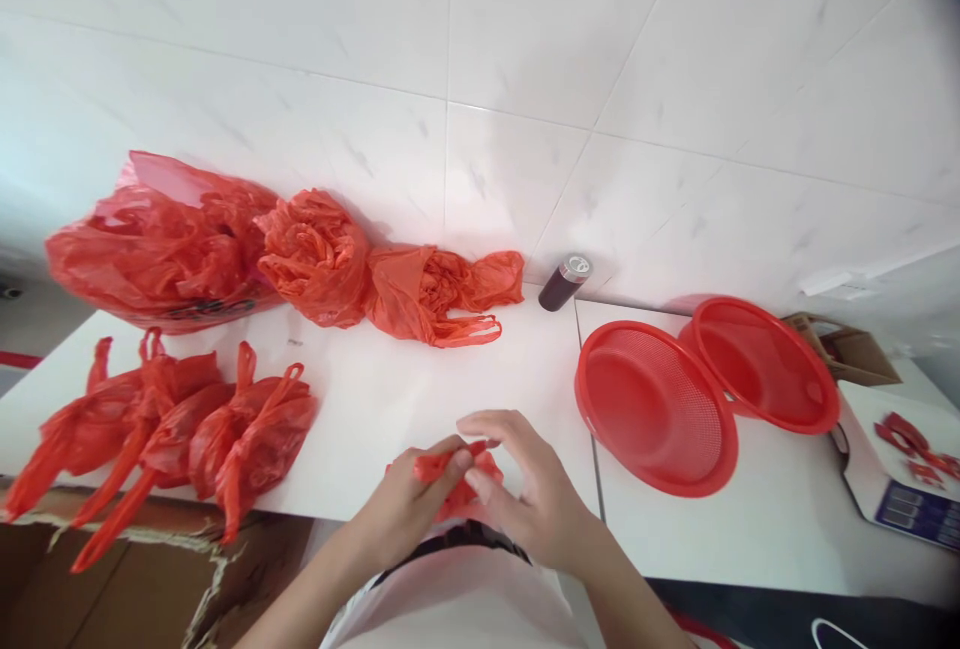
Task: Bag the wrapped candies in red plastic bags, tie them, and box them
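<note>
At the table's front edge, close to my body, my left hand [424,494] is closed on a red plastic bag [487,464]. Its thumb and fingers pinch a gathered strip of the bag. My right hand [529,494] is curved around the bag's other side, with thumb and index finger apart. Its lower fingers are partly hidden, and the bag's lower part is mostly covered by both hands. To the left, several knotted red plastic bags [172,429] with upright handle ends lie in a row along the table edge.
Along the tiled wall sit a large red bag bundle [165,249], crumpled red bags [319,259] and a dark can [564,284]. At right are a red mesh basket [652,409], a red basin [765,364] and a scale [870,459] with red pieces on it. Below left, a cardboard box [135,589] stands open.
</note>
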`<state>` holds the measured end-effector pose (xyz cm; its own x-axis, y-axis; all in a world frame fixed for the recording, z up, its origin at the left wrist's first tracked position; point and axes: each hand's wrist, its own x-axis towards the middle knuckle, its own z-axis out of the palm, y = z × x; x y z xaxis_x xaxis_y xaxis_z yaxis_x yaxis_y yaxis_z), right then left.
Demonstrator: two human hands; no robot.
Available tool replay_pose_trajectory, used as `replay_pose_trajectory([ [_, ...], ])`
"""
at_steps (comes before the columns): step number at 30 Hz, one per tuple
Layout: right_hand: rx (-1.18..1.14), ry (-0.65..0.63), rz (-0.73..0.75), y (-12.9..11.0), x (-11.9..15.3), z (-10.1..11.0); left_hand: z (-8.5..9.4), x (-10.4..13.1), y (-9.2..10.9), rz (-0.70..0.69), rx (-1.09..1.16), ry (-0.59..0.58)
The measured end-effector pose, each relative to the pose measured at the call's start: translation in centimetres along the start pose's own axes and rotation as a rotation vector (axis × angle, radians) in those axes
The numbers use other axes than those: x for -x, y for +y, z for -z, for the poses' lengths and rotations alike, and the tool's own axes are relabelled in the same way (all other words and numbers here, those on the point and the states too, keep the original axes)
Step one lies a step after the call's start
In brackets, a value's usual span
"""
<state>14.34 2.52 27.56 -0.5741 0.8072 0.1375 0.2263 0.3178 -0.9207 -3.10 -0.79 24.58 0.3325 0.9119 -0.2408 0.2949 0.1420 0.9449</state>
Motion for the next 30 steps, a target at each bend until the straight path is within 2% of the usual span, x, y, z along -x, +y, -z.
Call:
replay_pose_trajectory([
  [2,0.014,-0.001,-0.089,1.6,0.1,-0.3,0.6,0.1,-0.2,0.064,0.125,-0.002],
  [4,-0.025,-0.023,-0.160,2.2,0.5,-0.5,0.9,0.1,-0.5,0.102,0.212,-0.029],
  [7,-0.123,-0.094,-0.185,0.9,1.1,0.0,1.2,0.1,-0.7,0.095,0.268,-0.057],
  [10,-0.190,-0.233,-0.137,-0.7,1.1,0.9,1.4,0.1,-0.6,0.041,0.207,-0.061],
  [12,-0.186,-0.208,-0.122,-0.5,0.5,1.0,1.6,0.1,-0.4,0.001,0.112,-0.099],
  [15,-0.142,-0.140,-0.179,1.5,-0.7,0.0,1.7,0.1,-0.6,-0.083,-0.004,-0.155],
  [17,-0.160,-0.161,-0.230,3.0,-1.0,-1.0,1.5,0.0,-1.2,-0.112,-0.090,-0.099],
  [21,-0.337,-0.237,-0.383,4.8,-0.6,-2.4,0.6,-0.4,-3.0,-0.200,-0.262,0.232],
  [23,-0.459,-0.292,-0.460,5.2,-0.2,-2.5,0.2,-0.7,-3.9,-0.270,-0.286,0.346],
  [26,-0.624,-0.316,-0.522,5.6,0.1,-2.4,0.0,-0.7,-4.9,-0.273,-0.303,0.380],
  [30,-0.591,-0.144,-0.532,6.3,0.4,-2.3,0.2,-0.2,-6.2,-0.211,-0.358,0.238],
])
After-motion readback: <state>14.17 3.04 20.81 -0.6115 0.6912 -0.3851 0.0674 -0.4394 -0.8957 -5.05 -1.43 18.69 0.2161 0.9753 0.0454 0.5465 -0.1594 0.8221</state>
